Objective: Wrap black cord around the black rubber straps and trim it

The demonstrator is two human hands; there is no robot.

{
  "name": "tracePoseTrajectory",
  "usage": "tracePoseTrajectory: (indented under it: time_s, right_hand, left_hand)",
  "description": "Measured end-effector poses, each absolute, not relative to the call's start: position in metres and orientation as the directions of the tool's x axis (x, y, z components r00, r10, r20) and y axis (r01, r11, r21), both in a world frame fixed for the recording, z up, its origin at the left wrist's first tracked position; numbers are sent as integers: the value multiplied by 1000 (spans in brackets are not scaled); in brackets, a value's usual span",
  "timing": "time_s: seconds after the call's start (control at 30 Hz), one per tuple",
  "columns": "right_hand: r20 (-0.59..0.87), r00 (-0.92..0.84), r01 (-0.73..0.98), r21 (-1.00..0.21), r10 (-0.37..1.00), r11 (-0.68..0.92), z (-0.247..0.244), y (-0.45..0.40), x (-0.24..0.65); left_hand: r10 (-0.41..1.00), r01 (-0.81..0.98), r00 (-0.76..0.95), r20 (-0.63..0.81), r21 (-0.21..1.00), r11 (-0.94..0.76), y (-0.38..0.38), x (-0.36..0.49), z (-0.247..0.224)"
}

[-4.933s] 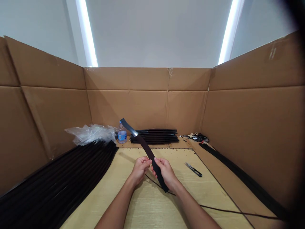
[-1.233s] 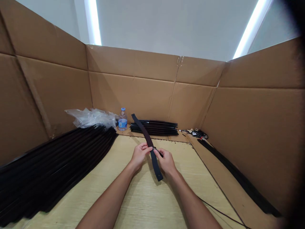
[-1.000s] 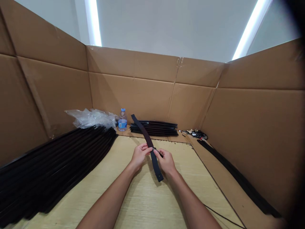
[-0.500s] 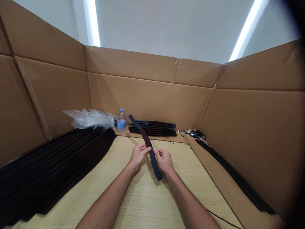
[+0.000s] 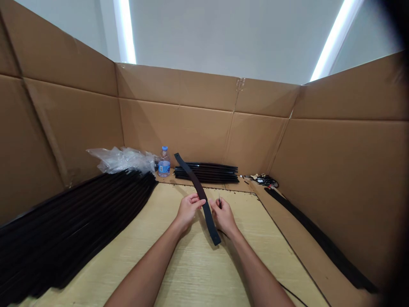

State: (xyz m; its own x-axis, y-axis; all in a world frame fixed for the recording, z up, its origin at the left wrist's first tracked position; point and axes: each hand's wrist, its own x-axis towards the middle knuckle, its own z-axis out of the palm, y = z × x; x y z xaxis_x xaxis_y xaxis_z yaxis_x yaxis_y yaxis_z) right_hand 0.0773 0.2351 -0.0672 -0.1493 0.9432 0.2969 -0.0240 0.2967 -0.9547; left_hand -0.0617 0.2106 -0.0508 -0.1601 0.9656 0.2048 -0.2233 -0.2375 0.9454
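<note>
A dark, slightly curved strip (image 5: pixel 211 224) with a small hole near each end is held up at a slant over the pale tabletop. My left hand (image 5: pixel 189 209) pinches its middle between thumb and fingers. Just right of the strip, my right hand (image 5: pixel 223 214) is closed around a small dark tool with a thin, pointed tip, seen only in part. A gap shows between the right fingertips and the strip. A dark cord runs near my right wrist.
Many black strips (image 5: pixel 79 226) lie at left, with clear plastic bags (image 5: pixel 128 160) behind. A water bottle (image 5: pixel 164 163) stands beside a black strip stack (image 5: pixel 207 172). Long black strips (image 5: pixel 319 236) lie right, near tangled cords (image 5: pixel 265 180). Cardboard walls (image 5: pixel 179 123) surround the table (image 5: pixel 191 273).
My right hand has moved slightly right, away from the strip, and the tool's thin tip now shows above its fingers. My left hand still holds the strip.
</note>
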Motion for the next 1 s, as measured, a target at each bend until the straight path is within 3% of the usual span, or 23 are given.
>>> tracePoseTrajectory:
  time_s: [0.27, 0.6, 0.7, 0.77, 0.87, 0.93, 1.0]
  right_hand:
    - [116, -31, -171, -979, 993, 109, -63, 228, 72]
    - [106, 80, -138, -983, 991, 117, -65, 230, 72]
    - [124, 78, -104, -986, 989, 131, -66, 236, 78]
    - [129, 60, -85, -987, 990, 133, -67, 241, 85]
    - [124, -5, -70, -990, 992, 123, -67, 246, 95]
    - [112, -66, -63, -992, 992, 108, -65, 246, 99]
    - [94, -136, -55, -995, 986, 88, -63, 245, 100]
  left_hand:
    - [966, -221, -130, 222, 943, -247, 210, -55, -55]
    - [978, -251, -110, 178, 947, -201, 209, -50, -58]
    - [983, -164, -40, 180, 969, -184, 212, -55, -61]
    - [979, 24, -3, 204, 979, -204, 213, -61, -63]
    - [911, 430, 11, 412, 821, -376, 211, -72, -61]
    - [807, 625, 115, 580, 589, -512, 208, -77, -56]
    - [726, 707, 270, 633, 381, -595, 205, -79, -51]
